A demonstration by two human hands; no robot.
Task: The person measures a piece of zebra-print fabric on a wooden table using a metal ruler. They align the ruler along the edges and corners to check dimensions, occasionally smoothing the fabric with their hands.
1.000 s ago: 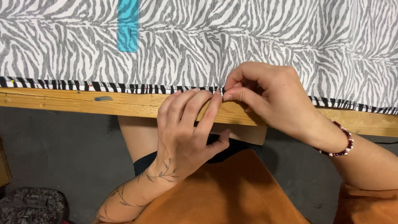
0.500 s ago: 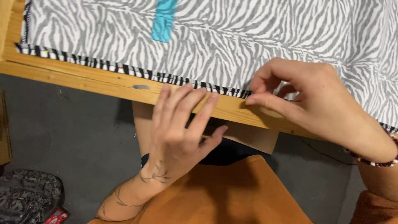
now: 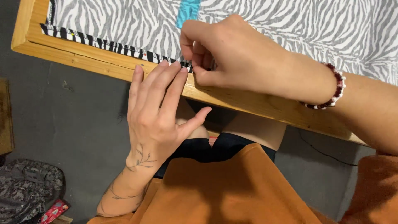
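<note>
Two hands work at one wooden frame (image 3: 95, 58) that carries one zebra-striped cloth (image 3: 124, 20) with a single turquoise strip (image 3: 188, 10). The left hand (image 3: 155, 112) lies flat, fingers spread on the frame's near rail, holding nothing. The right hand (image 3: 232, 58) pinches the cloth's black-and-white edge just beside those fingertips. Since half a second ago, the right hand has shifted left along the edge.

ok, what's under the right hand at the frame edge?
The right hand covers the zebra-print fabric hem and part of the wooden frame. Its fingertips pinch at the hem; whatever the grip holds is hidden. Left hand fingertips press alongside.
</note>
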